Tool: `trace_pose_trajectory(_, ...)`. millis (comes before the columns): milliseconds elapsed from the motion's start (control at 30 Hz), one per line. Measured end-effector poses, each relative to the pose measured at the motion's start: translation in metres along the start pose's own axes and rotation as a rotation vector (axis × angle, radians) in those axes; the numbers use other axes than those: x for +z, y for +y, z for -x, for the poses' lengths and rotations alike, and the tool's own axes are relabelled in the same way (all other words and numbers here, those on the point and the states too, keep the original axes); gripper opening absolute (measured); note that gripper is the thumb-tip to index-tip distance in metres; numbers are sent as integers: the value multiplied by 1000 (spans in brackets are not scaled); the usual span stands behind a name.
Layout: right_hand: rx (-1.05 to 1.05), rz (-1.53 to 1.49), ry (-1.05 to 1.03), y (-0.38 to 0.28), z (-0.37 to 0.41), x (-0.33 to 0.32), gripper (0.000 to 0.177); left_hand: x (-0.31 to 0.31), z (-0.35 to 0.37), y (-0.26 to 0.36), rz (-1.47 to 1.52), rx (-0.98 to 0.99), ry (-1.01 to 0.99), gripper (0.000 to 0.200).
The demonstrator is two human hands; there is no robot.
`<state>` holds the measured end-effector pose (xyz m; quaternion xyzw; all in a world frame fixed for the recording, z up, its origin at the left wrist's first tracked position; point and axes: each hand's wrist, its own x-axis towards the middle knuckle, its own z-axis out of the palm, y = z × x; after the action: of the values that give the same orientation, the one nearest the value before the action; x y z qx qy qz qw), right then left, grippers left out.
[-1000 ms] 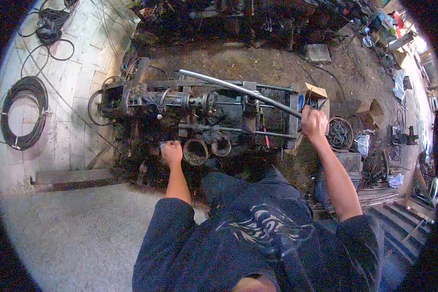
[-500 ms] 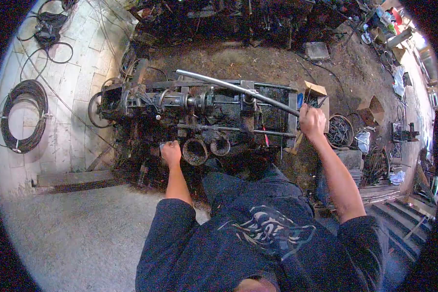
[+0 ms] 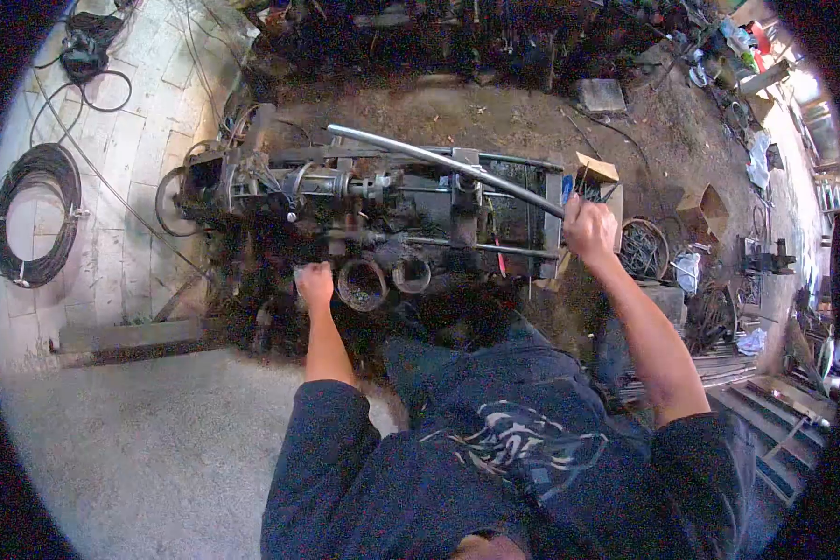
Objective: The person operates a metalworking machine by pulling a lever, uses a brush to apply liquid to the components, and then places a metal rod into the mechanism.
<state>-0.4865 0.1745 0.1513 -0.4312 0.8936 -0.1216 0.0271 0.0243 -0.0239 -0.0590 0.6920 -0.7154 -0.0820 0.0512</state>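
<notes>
A long metal pipe (image 3: 411, 150) slants over the machine (image 3: 373, 187), its far end to the left and its near end in my right hand (image 3: 590, 229). The fingers of that hand are wrapped round it beside the machine's right end plate. My left hand (image 3: 315, 283) is closed at the machine's near side, left of a round bowl (image 3: 361, 285) with small bits in it. What those fingers grip, if anything, is too dark to make out. A second round container (image 3: 412, 274) sits right of the bowl.
Coiled black cable (image 3: 37, 215) lies on the pale tiles at left. To the right are an open cardboard box (image 3: 597, 169), a round basket of metal pieces (image 3: 642, 250) and a second carton (image 3: 705, 210). A flat block (image 3: 603, 96) lies on the dirt floor beyond the machine.
The whole view has shifted slightly, so everything sits a little further left and up. Both hands and the pipe keep nearly the same places against the machine.
</notes>
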Motion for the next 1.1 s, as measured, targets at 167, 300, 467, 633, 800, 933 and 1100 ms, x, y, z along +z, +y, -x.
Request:
trace_pose_trajectory(167, -235, 33, 70, 19, 1, 18, 52, -10, 4, 16, 297, -241, -53, 30)
trace_pose_trajectory(300, -275, 117, -127, 17, -1, 7, 49, -49, 17, 43, 228, -160, -32, 29)
trace_pose_trajectory(467, -26, 200, -317, -2, -7, -5, 34, -49, 14, 42, 249, -181, -155, 30)
trace_pose_trajectory(633, 39, 152, -316, -8, -12, -9, 30, -55, 14, 49, 203, -112, -101, 28)
trace_pose_trajectory(800, 19, 142, -461, 4, -21, 3, 33, -59, 20, 50, 151, -101, -59, 25)
trace_pose_trajectory(933, 16, 102, -263, 2, -12, 6, 30, -61, 20, 50, 275, -97, -51, 24)
trace_pose_trajectory(1100, -52, 130, -155, 6, -9, 10, 30, -72, 26, 59, 202, -161, -94, 24)
